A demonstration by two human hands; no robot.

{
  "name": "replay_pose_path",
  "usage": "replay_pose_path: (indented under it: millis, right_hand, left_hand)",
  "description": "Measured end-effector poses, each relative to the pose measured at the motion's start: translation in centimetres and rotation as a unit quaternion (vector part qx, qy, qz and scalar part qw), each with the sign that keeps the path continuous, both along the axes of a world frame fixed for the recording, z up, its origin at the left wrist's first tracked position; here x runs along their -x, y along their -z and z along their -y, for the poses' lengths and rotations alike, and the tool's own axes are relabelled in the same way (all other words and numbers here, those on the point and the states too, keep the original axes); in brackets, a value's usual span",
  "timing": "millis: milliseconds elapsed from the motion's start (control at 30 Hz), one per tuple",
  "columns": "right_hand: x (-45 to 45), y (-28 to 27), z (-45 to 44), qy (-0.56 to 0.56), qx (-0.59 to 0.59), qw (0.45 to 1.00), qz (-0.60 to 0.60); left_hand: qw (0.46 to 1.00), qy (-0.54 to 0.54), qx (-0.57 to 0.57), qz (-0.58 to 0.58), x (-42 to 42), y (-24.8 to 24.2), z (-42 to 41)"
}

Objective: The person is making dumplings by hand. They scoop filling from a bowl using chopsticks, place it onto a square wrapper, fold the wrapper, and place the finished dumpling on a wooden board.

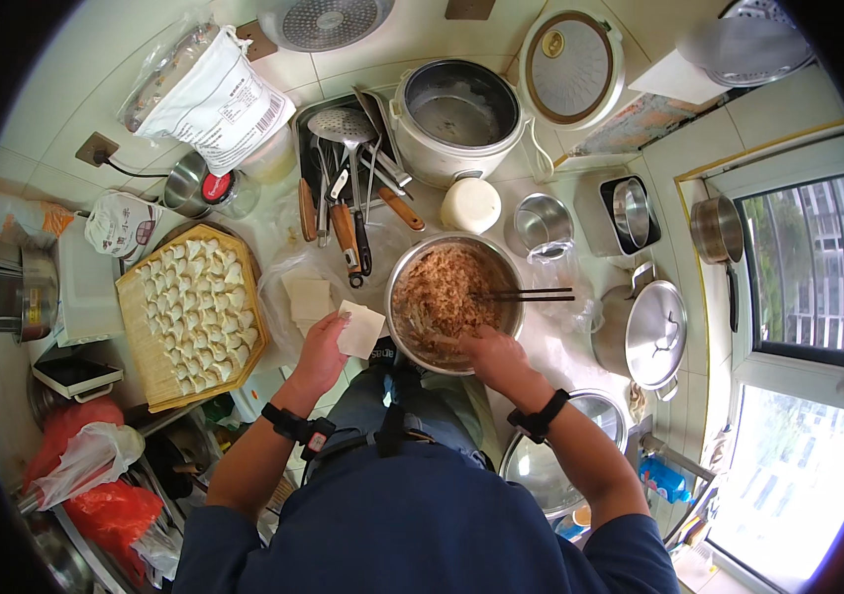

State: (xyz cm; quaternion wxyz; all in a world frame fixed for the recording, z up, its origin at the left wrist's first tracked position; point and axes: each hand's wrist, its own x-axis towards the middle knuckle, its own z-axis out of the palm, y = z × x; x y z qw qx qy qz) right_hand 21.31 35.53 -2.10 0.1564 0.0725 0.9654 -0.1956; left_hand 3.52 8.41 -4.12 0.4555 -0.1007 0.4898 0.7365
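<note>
Between the fingers and thumb of my left hand (324,345) is a square dough wrapper (360,329), held flat beside the steel bowl (520,327). Minced filling (445,276) covers the inside of that bowl. My right hand (494,353) reaches over the bowl's near rim with its fingers down at the filling; whether it grips a small tool there is too unclear to tell. A pair of dark chopsticks (533,295) rests in the filling and sticks out over the right rim. More square wrappers (310,299) lie stacked on a clear plastic bag, left of the bowl.
Rows of folded dumplings (200,312) fill a wooden tray (258,286) at left. Behind the bowl are a tray of utensils (347,185), an open rice cooker (459,111) and a white round container (471,206). A lidded steel pot (644,334) stands at right.
</note>
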Motion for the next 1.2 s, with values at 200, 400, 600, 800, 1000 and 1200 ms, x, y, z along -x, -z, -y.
replay_pose_path:
  millis: [200,400,600,800,1000,1200]
  right_hand:
    - [3.9,1.1,1.7,0.041,-0.005,0.992,-0.116]
    - [2.7,-0.6,0.9,0.019,-0.02,0.999,-0.032]
    - [4.3,0.7,1.9,0.063,-0.034,0.997,-0.031]
    - [3.4,-0.9,2.7,0.002,-0.013,1.0,-0.013]
    - [3.9,1.0,3.5,-0.024,-0.019,0.999,-0.018]
    - [1.3,-1.9,2.4,0.027,0.012,0.999,-0.044]
  left_hand:
    - [1.0,0.0,0.004,0.007,0.6,-0.6,0.3]
    - [0.999,-0.018,-0.011,0.023,0.6,-1.2,0.0]
    - [0.999,0.005,-0.027,0.021,0.6,0.3,0.1]
    - [1.0,0.0,-0.006,0.016,0.6,1.0,0.7]
    - [1.0,0.003,0.011,0.017,0.6,0.2,0.7]
    - [0.999,-0.005,-0.024,0.022,1.1,0.4,0.9]
